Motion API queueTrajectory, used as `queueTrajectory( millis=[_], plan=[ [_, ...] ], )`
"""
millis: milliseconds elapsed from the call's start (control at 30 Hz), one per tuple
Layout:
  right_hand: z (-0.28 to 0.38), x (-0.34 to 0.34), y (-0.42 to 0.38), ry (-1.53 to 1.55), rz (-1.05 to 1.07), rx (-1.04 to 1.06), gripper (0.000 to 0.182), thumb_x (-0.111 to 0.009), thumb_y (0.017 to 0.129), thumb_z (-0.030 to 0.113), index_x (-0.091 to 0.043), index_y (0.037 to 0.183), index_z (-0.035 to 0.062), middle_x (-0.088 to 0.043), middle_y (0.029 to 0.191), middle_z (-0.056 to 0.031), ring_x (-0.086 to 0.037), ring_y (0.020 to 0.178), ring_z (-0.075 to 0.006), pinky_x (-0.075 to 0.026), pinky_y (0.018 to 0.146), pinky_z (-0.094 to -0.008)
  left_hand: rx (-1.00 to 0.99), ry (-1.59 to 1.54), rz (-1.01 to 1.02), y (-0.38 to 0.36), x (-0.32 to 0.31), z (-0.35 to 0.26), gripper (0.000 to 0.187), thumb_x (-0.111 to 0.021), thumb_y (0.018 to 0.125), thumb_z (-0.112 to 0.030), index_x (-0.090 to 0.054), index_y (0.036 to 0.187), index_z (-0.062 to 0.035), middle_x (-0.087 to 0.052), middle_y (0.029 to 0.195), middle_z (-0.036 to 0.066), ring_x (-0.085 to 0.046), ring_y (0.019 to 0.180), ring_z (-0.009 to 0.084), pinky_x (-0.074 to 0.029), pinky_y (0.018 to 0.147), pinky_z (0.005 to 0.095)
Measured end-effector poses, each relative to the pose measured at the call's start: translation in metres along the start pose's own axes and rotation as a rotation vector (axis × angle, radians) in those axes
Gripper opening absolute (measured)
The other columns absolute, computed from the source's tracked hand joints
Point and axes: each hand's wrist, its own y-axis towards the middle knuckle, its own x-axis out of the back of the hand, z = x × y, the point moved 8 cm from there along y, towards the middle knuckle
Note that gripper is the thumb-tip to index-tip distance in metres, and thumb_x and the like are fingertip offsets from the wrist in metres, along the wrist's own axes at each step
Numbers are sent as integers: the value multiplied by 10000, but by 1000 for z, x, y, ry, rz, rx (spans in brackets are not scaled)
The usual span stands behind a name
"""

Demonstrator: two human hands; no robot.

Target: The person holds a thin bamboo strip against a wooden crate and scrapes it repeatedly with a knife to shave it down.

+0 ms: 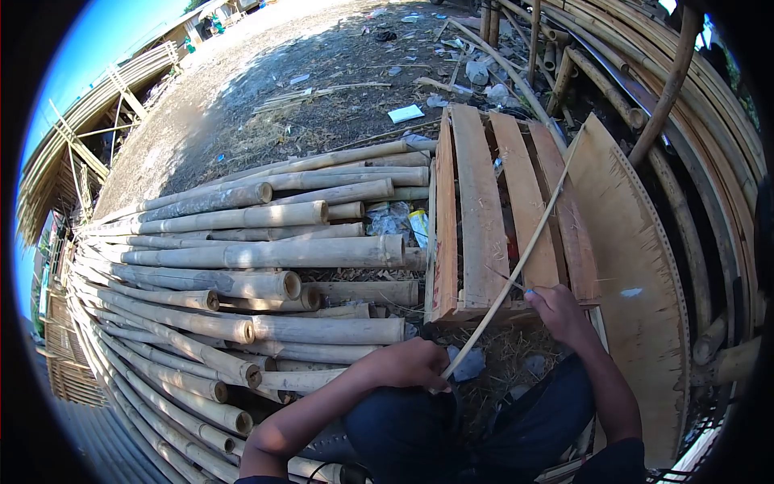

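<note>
A long thin bamboo strip (528, 246) slants from my lap up across a wooden crate (476, 194). My left hand (411, 365) is closed around the strip's lower end, just above my knee. In my right hand (556, 310) is a small knife (508, 278), its thin dark blade reaching left to the strip. A bit of blue shows at the knife's handle, by my thumb; the rest of the handle is hidden in my fist. The crate, with its slatted top, stands in front of my knees, and the strip overlaps its slats.
Piled bamboo poles (266, 252) lie to the left, their cut ends facing the crate. A curved plywood sheet (637, 298) leans at the right, with more poles (685, 218) behind it. Litter and a white sheet (405, 114) lie on the dirt ground beyond.
</note>
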Motion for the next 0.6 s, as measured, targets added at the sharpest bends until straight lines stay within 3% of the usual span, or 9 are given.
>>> queueTrajectory(
  millis=[133, 267, 333, 433, 500, 600],
  plan=[
    [-32, 21, 19, -236, -83, -40, 445, -474, 991, 338, -621, 781, -25, -585, 702, -277, -581, 720, -467, -442, 662, -527, 19, 75, 15, -1, 1, -6, 345, -722, 827, -333, -617, 811, -6, -663, 718, 95, -633, 679, 214, -451, 630, 365],
    [-111, 67, 44, -279, -339, -127, 483, -461, 998, 356, -630, 797, -49, -590, 740, -301, -580, 740, -485, -441, 674, -535, 26, 61, 34, 0, -3, -5, 333, -720, 826, -326, -635, 846, -4, -664, 719, 98, -634, 679, 214, -456, 637, 366],
    [-110, 75, 44, -277, -410, -156, 495, -457, 1000, 359, -628, 801, -60, -586, 752, -311, -575, 743, -492, -437, 679, -534, 35, 32, -9, 0, 0, 0, 324, -713, 830, -314, -651, 876, 1, -663, 721, 101, -635, 678, 217, -463, 645, 366],
    [-76, 46, 35, -73, -252, -121, 496, -461, 998, 355, -609, 794, -72, -581, 749, -310, -572, 744, -493, -428, 678, -524, 47, -3, -92, -2, 6, 2, 312, -711, 832, -299, -660, 883, 4, -659, 711, 104, -624, 663, 215, -465, 648, 363],
    [-29, 25, 21, -3, 1, -118, 491, -460, 997, 353, -601, 783, -67, -576, 738, -303, -571, 747, -491, -418, 675, -520, 76, 2, -110, -4, 12, 1, 309, -714, 829, -294, -660, 875, 6, -660, 708, 106, -623, 661, 212, -467, 649, 363],
    [-31, 24, 26, -53, -55, -41, 506, -456, 995, 371, -598, 764, -56, -577, 728, -295, -573, 746, -484, -418, 677, -527, 125, 29, -149, -12, 19, -4, 294, -720, 824, -276, -661, 866, 10, -662, 704, 109, -624, 660, 203, -468, 648, 358]
  ],
)
